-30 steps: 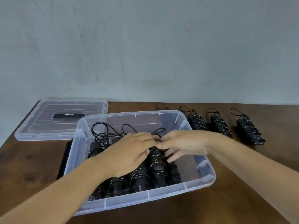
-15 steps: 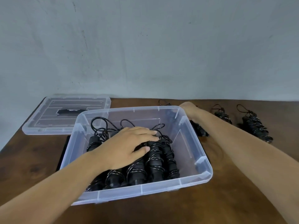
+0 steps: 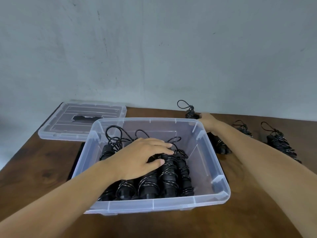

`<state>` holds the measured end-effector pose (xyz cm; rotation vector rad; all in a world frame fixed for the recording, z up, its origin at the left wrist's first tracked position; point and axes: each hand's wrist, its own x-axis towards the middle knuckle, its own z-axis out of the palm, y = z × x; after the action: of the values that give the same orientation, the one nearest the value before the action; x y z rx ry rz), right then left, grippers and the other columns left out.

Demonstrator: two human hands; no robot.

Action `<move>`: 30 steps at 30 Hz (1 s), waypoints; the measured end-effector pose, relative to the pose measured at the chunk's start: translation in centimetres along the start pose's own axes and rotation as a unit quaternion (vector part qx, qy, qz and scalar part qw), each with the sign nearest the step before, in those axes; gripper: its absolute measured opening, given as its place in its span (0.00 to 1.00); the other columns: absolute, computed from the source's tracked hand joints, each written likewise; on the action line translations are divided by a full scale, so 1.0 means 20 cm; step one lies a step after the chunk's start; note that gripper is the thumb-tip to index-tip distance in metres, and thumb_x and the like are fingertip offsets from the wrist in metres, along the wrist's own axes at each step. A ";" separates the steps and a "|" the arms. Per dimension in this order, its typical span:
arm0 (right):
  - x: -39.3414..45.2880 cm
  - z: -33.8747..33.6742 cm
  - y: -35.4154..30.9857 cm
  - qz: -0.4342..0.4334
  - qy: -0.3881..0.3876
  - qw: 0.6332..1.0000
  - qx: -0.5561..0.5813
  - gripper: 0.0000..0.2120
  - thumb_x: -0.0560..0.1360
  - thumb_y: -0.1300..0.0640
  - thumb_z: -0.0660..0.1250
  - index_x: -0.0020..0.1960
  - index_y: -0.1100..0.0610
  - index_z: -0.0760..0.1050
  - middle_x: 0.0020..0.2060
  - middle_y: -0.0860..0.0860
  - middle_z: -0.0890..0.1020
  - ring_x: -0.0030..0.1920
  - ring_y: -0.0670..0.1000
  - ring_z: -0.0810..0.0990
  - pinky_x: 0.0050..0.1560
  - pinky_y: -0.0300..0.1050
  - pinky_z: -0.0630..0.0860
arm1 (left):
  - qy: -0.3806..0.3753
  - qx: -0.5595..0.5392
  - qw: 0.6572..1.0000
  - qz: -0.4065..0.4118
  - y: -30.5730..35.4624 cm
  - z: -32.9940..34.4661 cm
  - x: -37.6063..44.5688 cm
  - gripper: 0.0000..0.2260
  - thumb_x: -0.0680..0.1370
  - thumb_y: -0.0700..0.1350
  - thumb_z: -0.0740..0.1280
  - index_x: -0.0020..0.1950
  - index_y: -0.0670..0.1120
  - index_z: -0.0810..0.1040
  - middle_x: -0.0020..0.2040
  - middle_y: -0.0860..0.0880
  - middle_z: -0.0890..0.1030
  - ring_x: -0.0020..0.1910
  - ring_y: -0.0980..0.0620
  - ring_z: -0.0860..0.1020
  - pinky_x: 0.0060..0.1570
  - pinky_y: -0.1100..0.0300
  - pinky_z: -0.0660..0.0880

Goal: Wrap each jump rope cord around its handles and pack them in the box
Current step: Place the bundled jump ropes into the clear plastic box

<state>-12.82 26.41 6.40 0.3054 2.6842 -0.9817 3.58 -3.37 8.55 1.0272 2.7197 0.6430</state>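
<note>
Reaching behind the box point(image 3: 221, 184), the right hand point(image 3: 206, 121) grips a wrapped rope point(image 3: 191, 115); left hand point(image 3: 142, 157), fingers point(image 3: 159, 145) flat, should steady the packed ropes point(image 3: 168, 176).

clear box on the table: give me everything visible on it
The box is a clear, rectangular plastic tub with a rolled rim and moulded corner tabs. It sits upright and open on the wooden table, over something flat and black. Its lid lies apart, behind it to the left. A row of wrapped black jump ropes fills its left part; the right part is bare. The left hand rests flat on those ropes.
</note>
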 end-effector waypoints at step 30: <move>-1.05 -0.02 -0.30 0.001 -0.143 0.988 0.054 0.32 0.80 0.51 0.59 0.80 0.52 0.49 0.48 0.59 0.80 0.47 0.59 0.82 0.51 0.51 0.82 | -0.019 0.121 0.992 0.036 0.05 0.02 -0.01 0.20 0.87 0.61 0.54 0.80 0.65 0.64 0.79 0.57 0.63 0.77 0.56 0.62 0.76 0.50 0.61</move>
<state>5.28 20.02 16.89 0.1730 2.3773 -1.0838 4.32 -2.69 8.63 1.1815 2.7884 0.3041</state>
